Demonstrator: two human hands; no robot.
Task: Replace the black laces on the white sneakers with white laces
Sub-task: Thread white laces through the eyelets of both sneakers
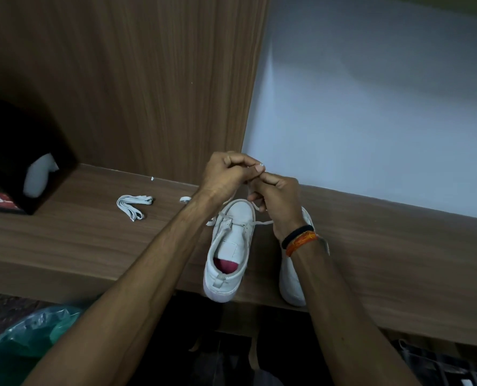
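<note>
A white sneaker (231, 246) with a pink insole stands on the wooden shelf (92, 240), toe away from me, heel over the front edge. A white lace (263, 223) runs through its lowest eyelets. Above the toe, my left hand (229, 174) pinches one end of this lace at its tip. My right hand (277, 200) grips the lace just below, fingers curled round it. The second white sneaker (290, 282) lies to the right, mostly hidden under my right forearm. A folded spare white lace (134, 206) lies on the shelf to the left.
A black box (17, 168) with white stuffing stands at the shelf's left end. A wooden panel (148, 79) and a pale wall (371, 107) rise behind. A green plastic bag (22, 338) sits below at the left, dark items and a rack at the lower right.
</note>
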